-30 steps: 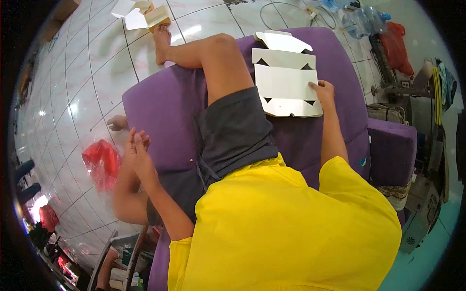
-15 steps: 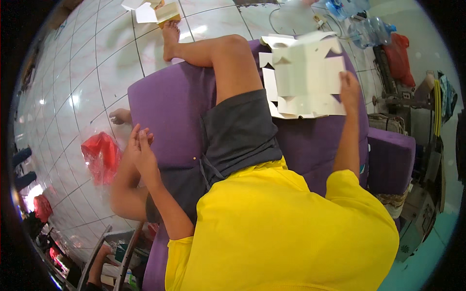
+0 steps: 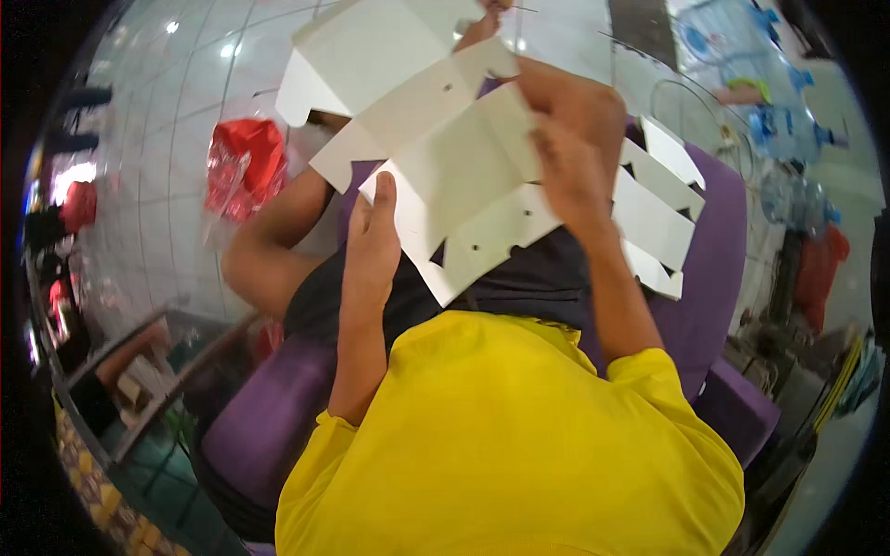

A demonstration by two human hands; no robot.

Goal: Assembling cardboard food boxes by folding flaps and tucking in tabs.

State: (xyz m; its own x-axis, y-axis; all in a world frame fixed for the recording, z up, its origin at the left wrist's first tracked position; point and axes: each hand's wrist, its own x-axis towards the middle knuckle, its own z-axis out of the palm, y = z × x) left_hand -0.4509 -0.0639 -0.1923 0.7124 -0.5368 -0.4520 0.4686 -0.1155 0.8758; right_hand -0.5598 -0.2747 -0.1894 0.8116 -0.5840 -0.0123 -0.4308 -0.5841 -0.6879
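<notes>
An unfolded white cardboard box blank (image 3: 454,176), with creases, tabs and small slots, spreads above my lap. My left hand (image 3: 373,246) grips its left edge, thumb on top and the other fingers hidden underneath. At the opposite edge, my right hand (image 3: 570,181) is closed on the cardboard, somewhat smeared by motion. More flat white box blanks (image 3: 652,218) lie on the purple cushion beside my right forearm.
A red plastic bag (image 3: 246,167) lies on the tiled floor to the left. Several clear water bottles (image 3: 788,125) and another red bag (image 3: 820,269) are at the right. A metal-framed rack (image 3: 139,408) stands at lower left.
My right hand has brought one box blank leftward from the cushion to above my lap. My left hand has come from beside my knee to its left edge. The view has shifted.
</notes>
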